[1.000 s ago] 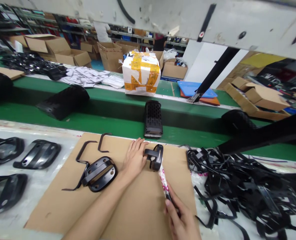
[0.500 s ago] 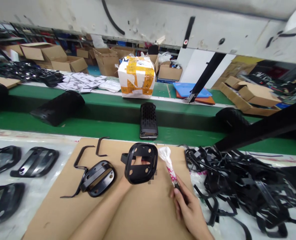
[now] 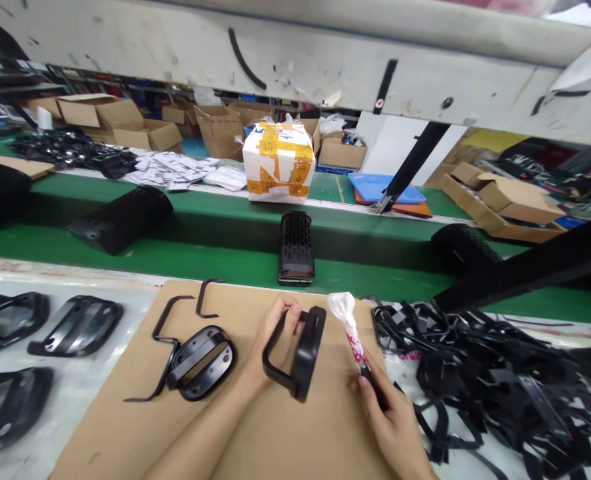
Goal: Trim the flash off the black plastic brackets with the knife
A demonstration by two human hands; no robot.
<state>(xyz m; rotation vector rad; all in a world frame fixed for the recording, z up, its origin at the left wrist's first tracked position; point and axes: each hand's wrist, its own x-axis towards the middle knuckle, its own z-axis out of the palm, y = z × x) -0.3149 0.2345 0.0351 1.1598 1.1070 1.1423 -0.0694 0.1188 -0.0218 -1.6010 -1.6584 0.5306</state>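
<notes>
My left hand is closed around a black bracket, held edge-on above the cardboard sheet, its curved strap facing left. In my right hand is a tool with a white-wrapped head and pink writing on the wrap; its kind is hidden by the wrapping. The tool's head points up and away, to the right of the bracket and apart from it. A similar black bracket lies on the cardboard at left, with a bent black strip against it. Another bent strip lies just behind.
More black brackets rest on the left of the bench. A heap of black straps and parts covers the right side. Beyond, a green conveyor belt carries black housings. A dark post slants in from the right.
My left hand has turned the bracket from facing me to edge-on, bringing the fingers into view. The tool in my right hand has shifted slightly right within the view.
</notes>
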